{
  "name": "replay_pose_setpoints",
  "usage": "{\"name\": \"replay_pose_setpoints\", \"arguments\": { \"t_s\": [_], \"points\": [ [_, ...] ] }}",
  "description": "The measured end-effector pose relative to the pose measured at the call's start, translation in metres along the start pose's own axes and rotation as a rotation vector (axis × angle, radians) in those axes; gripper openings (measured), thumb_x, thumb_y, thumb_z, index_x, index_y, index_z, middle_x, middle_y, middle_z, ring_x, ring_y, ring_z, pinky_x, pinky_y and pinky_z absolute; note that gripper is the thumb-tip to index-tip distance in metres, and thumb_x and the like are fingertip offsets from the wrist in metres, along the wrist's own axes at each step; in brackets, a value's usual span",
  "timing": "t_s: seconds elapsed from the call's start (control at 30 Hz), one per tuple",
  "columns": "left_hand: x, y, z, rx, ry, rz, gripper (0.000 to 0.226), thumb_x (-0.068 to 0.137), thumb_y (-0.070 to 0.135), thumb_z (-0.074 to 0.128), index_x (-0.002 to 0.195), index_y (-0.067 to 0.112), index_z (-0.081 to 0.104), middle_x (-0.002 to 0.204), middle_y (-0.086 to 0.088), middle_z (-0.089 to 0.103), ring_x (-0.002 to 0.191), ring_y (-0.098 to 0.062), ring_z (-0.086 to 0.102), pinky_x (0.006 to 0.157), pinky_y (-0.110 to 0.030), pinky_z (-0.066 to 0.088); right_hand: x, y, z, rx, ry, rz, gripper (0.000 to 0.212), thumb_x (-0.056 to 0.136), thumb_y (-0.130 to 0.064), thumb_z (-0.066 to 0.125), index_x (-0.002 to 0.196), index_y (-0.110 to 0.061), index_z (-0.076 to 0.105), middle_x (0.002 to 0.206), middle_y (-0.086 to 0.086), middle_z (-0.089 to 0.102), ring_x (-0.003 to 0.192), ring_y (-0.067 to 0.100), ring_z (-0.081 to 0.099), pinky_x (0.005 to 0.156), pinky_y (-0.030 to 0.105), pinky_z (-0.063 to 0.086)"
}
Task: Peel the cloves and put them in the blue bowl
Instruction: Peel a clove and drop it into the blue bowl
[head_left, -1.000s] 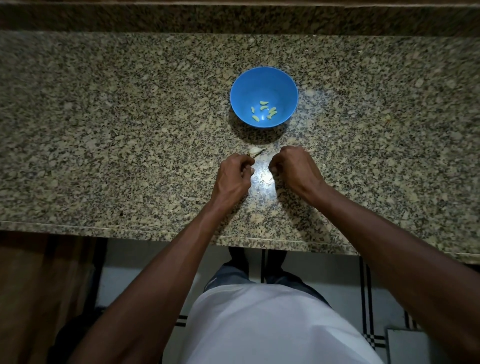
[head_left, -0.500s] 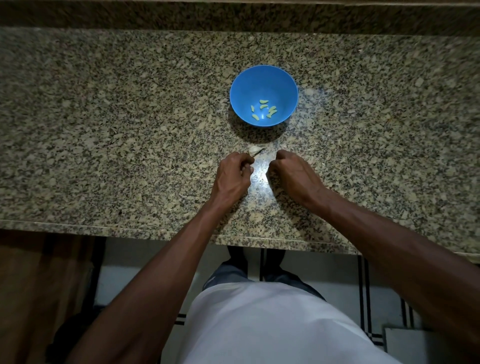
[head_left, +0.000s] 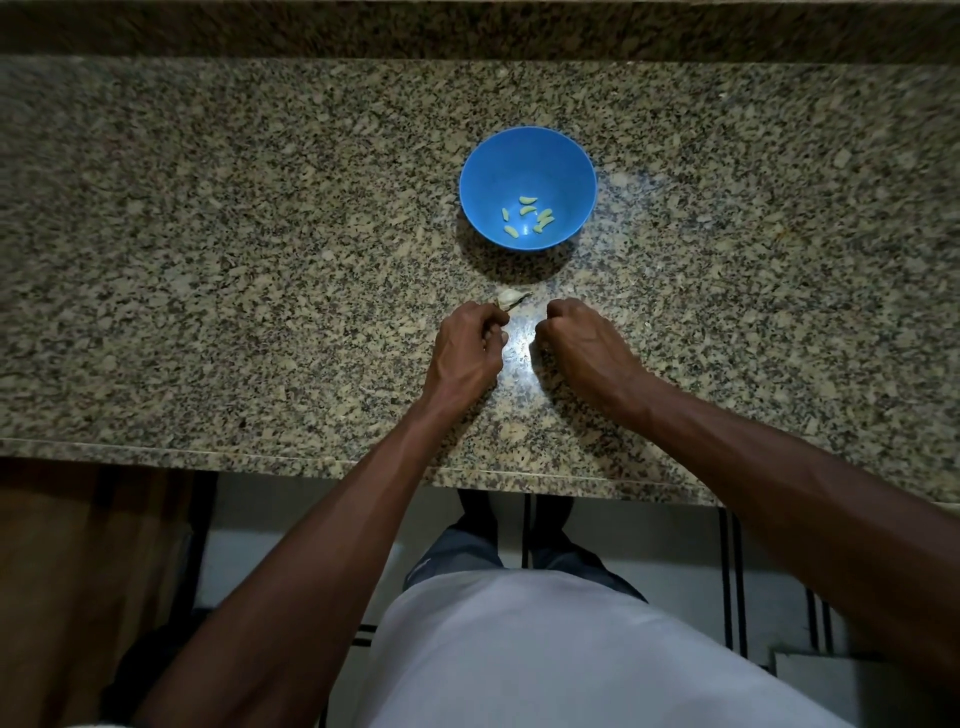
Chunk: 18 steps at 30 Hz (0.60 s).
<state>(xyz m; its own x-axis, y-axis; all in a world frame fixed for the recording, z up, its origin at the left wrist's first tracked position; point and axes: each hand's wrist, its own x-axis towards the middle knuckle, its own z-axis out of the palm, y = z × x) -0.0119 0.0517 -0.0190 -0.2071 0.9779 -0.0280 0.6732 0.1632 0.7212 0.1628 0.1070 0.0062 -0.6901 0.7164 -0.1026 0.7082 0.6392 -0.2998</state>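
Garlic piece (head_left: 509, 298) pinched by left hand (head_left: 467, 349); right hand (head_left: 582, 343) curled, contents unclear. Strip skin fully, then drop clove in blue bowl (head_left: 574, 171).

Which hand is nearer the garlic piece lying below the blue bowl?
Left. The left hand sits right at the garlic piece, its fingertips beside it; the right hand is off to the right, apart.
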Motion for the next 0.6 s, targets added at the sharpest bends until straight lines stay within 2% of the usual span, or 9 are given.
{"name": "replay_pose_setpoints", "arguments": {
  "t_s": [0.07,0.1,0.2,0.3,0.33,0.4,0.47,0.53,0.6],
  "points": [
    [0.0,0.001,0.0,0.001,-0.006,-0.013,0.02,0.097,0.008,0.058,0.109,0.006,0.073,0.102,-0.007,0.071,0.091,-0.016,0.068,0.083,-0.042,0.061,0.004,0.002,0.0,0.055,0.0,0.025,0.008,0.085,-0.003,0.074,0.077,-0.001,0.072,0.077,0.012,0.058,0.071,0.03,0.057,0.057,0.041,0.051],
    [0.0,0.002,-0.001,-0.011,-0.009,-0.027,0.019,0.096,0.008,0.059,0.108,0.007,0.074,0.101,-0.006,0.072,0.09,-0.015,0.068,0.082,-0.041,0.061,0.008,0.003,-0.003,0.154,0.003,0.096,0.006,0.082,0.0,0.072,0.077,-0.001,0.074,0.076,0.013,0.063,0.068,0.031,0.062,0.057,0.04,0.053],
    [-0.001,0.005,-0.002,-0.105,-0.035,-0.085,0.016,0.092,0.01,0.067,0.104,0.012,0.077,0.093,0.0,0.074,0.084,-0.009,0.069,0.077,-0.037,0.062,0.013,0.016,-0.007,0.645,-0.011,0.406,0.008,0.086,0.003,0.077,0.09,-0.001,0.082,0.079,0.01,0.077,0.067,0.02,0.075,0.065,0.037,0.064],
    [-0.002,0.009,-0.003,-0.249,-0.05,-0.132,0.017,0.089,0.01,0.074,0.106,0.013,0.079,0.094,0.001,0.077,0.086,-0.008,0.073,0.077,-0.034,0.064,0.005,0.018,-0.007,1.087,0.006,0.524,0.016,0.091,0.002,0.076,0.106,0.007,0.077,0.092,0.022,0.078,0.081,0.031,0.078,0.077,0.049,0.065],
    [-0.002,0.011,-0.003,-0.311,-0.061,-0.14,0.019,0.089,0.009,0.076,0.108,0.011,0.078,0.094,-0.002,0.077,0.086,-0.009,0.074,0.075,-0.032,0.064,0.002,0.018,-0.007,1.188,-0.002,0.536,0.019,0.092,0.004,0.074,0.11,0.01,0.074,0.097,0.028,0.076,0.085,0.035,0.077,0.079,0.048,0.064],
    [-0.004,0.018,-0.004,-0.388,-0.076,-0.131,0.021,0.088,0.006,0.077,0.11,0.008,0.078,0.095,-0.005,0.078,0.086,-0.008,0.075,0.072,-0.022,0.061,-0.002,0.017,-0.007,1.26,-0.026,0.513,0.021,0.092,0.003,0.073,0.111,0.012,0.073,0.1,0.031,0.075,0.086,0.037,0.075,0.079,0.044,0.063],
    [-0.005,0.022,-0.004,-0.378,-0.066,-0.079,0.02,0.088,0.009,0.077,0.108,0.009,0.08,0.097,-0.001,0.079,0.087,-0.005,0.075,0.074,-0.019,0.059,-0.003,0.016,-0.007,1.209,-0.033,0.498,0.021,0.091,-0.005,0.077,0.107,0.008,0.076,0.093,0.026,0.077,0.08,0.034,0.075,0.078,0.046,0.064],
    [-0.005,0.023,-0.004,-0.31,-0.048,-0.033,0.017,0.089,0.013,0.077,0.106,0.011,0.081,0.097,0.001,0.079,0.085,-0.003,0.074,0.075,-0.022,0.061,-0.003,0.014,-0.007,1.121,-0.037,0.504,0.022,0.09,-0.017,0.081,0.103,0.001,0.079,0.084,0.019,0.078,0.075,0.032,0.076,0.077,0.049,0.065],
    [-0.005,0.021,-0.006,-0.186,-0.017,0.059,0.016,0.091,0.015,0.076,0.105,0.011,0.081,0.094,-0.001,0.079,0.083,-0.008,0.074,0.075,-0.03,0.062,-0.001,0.01,-0.008,1.002,-0.058,0.499,0.022,0.091,-0.027,0.081,0.097,-0.006,0.081,0.077,0.011,0.078,0.073,0.027,0.077,0.073,0.045,0.066]
  ]
}}
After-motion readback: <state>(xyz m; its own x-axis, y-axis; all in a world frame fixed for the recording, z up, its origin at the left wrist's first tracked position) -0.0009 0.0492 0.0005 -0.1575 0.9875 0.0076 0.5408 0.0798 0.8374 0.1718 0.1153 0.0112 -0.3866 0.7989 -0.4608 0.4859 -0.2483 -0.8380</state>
